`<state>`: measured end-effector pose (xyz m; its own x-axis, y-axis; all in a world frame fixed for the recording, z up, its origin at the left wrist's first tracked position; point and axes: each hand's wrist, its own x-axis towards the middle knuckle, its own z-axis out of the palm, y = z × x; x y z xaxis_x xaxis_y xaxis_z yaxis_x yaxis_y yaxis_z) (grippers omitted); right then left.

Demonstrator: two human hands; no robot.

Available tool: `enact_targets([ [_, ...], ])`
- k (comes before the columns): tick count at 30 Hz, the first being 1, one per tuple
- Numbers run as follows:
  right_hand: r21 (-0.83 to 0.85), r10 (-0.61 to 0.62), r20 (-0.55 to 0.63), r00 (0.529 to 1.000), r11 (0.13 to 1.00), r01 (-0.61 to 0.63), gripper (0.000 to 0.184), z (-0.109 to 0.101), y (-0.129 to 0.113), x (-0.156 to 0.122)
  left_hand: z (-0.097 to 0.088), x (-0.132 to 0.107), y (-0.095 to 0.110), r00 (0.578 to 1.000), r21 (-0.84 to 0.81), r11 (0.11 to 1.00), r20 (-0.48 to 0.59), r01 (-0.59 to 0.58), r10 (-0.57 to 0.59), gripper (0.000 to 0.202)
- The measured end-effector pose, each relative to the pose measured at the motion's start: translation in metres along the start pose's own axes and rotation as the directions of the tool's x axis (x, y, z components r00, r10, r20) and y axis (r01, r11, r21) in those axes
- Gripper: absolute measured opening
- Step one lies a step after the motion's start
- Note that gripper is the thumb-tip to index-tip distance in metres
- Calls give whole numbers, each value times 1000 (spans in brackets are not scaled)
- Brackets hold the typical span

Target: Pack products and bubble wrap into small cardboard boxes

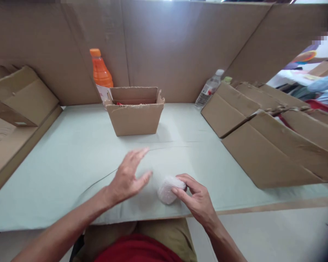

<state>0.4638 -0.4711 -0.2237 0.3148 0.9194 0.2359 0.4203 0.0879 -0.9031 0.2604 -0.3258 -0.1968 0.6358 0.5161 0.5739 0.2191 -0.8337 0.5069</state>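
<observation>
A small rounded bundle of whitish, see-through bubble wrap [168, 190] is pinched between the thumb and fingers of my right hand [196, 199], low over the near part of the table. What the wrap may contain cannot be made out. To its left, my left hand [129, 175] is held over the tabletop with thumb and fingers apart, touching nothing. Beyond both hands stands a small cardboard box [136, 119] with its top uncovered; a bit of something red shows inside.
Pale green cloth [79, 145] covers the table. An orange drink bottle [101, 74] and a clear water bottle [210, 89] stand by the cardboard wall [166, 47]. Larger cardboard boxes [278, 149] line the right; another carton [24, 94] is at left. A person's sleeve [326, 83] shows far right.
</observation>
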Motion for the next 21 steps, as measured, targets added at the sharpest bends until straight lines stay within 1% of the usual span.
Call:
enact_targets([
  [2,23,61,-15,998,998,-60,16,-8,5,0,-20,36,-22,987,179,983,-143,-49,75,56],
  [3,47,92,-27,995,995,-91,17,-12,6,0,-28,56,-34,976,257,965,-192,-49,101,55],
  [4,76,124,-43,991,990,-121,19,-15,8,0,-34,75,-47,969,325,945,-216,-42,117,56],
  [6,133,185,-79,980,976,-173,23,-18,9,0,-42,108,-71,968,421,907,-224,-9,113,61],
  [7,159,210,-96,973,968,-193,25,-19,9,-1,-43,122,-82,973,450,893,-211,16,89,63],
  [9,194,247,-122,961,956,-221,27,-21,9,-1,-43,138,-98,983,482,874,-184,65,28,64],
  [10,203,256,-132,958,953,-227,27,-23,9,-2,-43,141,-101,985,485,871,-172,76,10,64],
  [12,207,261,-165,951,952,-225,28,-28,9,-2,-43,135,-98,987,476,879,-159,41,40,59],
  [14,214,256,-216,942,954,-210,29,-36,8,-1,-46,116,-83,979,452,890,-149,-58,140,54],
  [16,247,244,-286,927,953,-175,32,-47,5,1,-53,88,-60,964,425,892,-135,-152,228,52],
  [17,270,234,-323,917,952,-148,33,-53,2,3,-57,72,-47,960,413,893,-124,-180,251,53],
  [21,322,165,-433,886,946,-19,34,-76,-21,14,-80,9,-2,965,347,904,1,-248,264,57],
])
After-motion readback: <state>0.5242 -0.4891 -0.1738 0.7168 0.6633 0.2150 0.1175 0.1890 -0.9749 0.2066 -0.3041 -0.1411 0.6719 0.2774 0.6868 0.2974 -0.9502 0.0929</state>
